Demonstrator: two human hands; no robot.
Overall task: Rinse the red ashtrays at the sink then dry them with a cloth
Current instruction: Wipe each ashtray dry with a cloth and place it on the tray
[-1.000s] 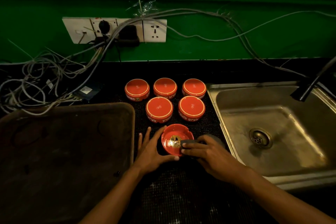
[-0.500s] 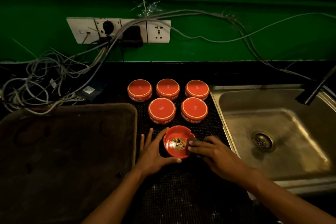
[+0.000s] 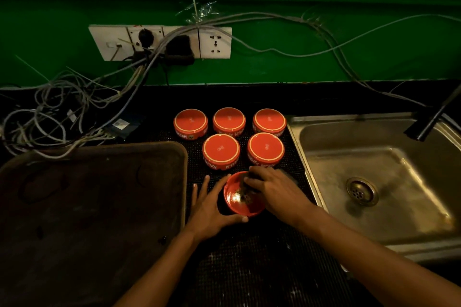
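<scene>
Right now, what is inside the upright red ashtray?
Inside the upright red ashtray: a gold emblem and the right hand pressing a dark cloth. The hand covers the rest.

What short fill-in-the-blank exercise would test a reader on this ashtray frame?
1. ____ red ashtrays sit upside down behind the upright one.
2. The sink lies to the person's ____.
3. The left hand steadies the upright ashtray while the ____ hand reaches into it.

Missing words: five; right; right

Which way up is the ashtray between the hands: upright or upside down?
Upright. The ashtray shows its open red bowl with a gold mark inside, unlike the five upside-down ashtrays behind it, which show flat bases.
</scene>
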